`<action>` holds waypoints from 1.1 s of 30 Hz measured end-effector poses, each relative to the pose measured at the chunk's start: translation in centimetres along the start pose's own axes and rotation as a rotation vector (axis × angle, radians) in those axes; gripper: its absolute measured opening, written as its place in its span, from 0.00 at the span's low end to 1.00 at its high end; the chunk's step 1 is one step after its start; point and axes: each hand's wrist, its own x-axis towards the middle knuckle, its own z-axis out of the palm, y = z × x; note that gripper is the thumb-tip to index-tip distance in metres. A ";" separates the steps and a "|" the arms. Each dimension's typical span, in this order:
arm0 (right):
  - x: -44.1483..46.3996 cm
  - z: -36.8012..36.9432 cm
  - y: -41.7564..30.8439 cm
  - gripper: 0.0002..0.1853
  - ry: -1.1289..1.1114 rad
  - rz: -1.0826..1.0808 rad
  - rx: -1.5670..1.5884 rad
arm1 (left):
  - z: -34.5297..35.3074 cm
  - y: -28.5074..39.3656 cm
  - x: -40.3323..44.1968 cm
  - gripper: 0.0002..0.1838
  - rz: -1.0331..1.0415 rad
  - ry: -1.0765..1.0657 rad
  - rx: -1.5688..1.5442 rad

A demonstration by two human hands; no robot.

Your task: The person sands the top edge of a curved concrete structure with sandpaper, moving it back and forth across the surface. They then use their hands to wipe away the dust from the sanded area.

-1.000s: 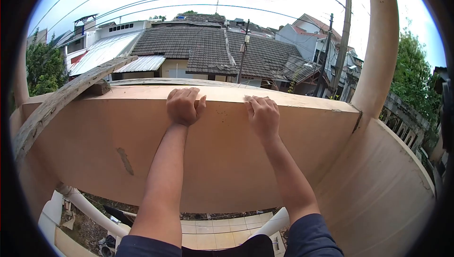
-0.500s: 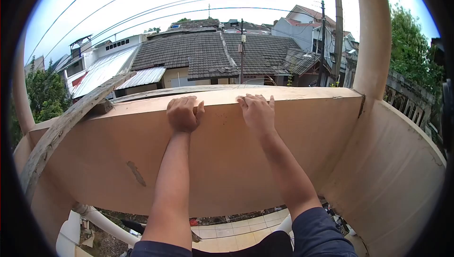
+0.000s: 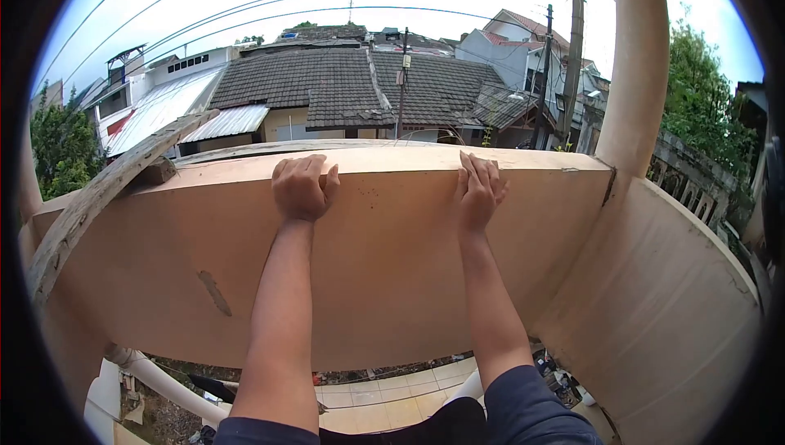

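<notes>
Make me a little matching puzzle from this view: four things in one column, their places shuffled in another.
1. Left hand
2. Right hand
3. Wooden plank
4. Pale tiles

A. Down below, beyond the foot of the wall
B. On the wall's top edge, the hand nearer the round column
C. Slanting across the wall's left end
D. On the wall's top edge, the hand farther from that column

Pairs: 1-D, 2-B, 3-C, 4-A

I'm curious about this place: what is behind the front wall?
Beyond the wall, tiled roofs, a corrugated metal awning and utility poles show. The wall covers whatever lies low behind it, so the ground there cannot be seen.
</notes>
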 end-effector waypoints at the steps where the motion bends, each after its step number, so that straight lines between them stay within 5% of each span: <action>1: -0.3 -0.1 0.2 0.19 0.054 0.079 -0.026 | -0.1 0.1 -0.1 0.18 -0.010 -0.001 -0.001; 7: -1.5 -1.3 -3.3 0.19 -0.052 -0.310 0.182 | 0.0 0.0 0.1 0.18 0.000 -0.020 0.004; 11: -1.1 0.5 0.3 0.18 0.059 -0.194 0.096 | 0.0 0.0 0.1 0.17 0.000 -0.032 0.002; 13: -0.6 0.5 0.4 0.17 0.107 0.070 0.058 | -0.1 -0.3 0.1 0.17 -0.011 -0.029 -0.014; 17: -0.6 -0.3 -5.1 0.16 0.002 0.040 0.043 | 0.0 0.0 0.0 0.17 -0.022 -0.011 -0.023; 19: -0.8 -0.7 -7.5 0.14 -0.004 -0.146 0.171 | -0.1 -0.2 0.2 0.17 0.000 -0.005 -0.028; 23: 0.2 -0.7 -3.3 0.14 -0.083 -0.269 0.298 | -0.2 0.1 0.0 0.16 0.012 0.021 -0.069; 29: -0.2 0.4 -3.6 0.15 -0.104 -0.046 0.016 | -0.4 -0.2 0.2 0.16 -0.018 0.005 -0.080; 33: 0.3 -1.8 -4.8 0.15 -0.109 -0.265 0.321 | 0.0 -0.2 -0.1 0.17 0.008 0.007 -0.080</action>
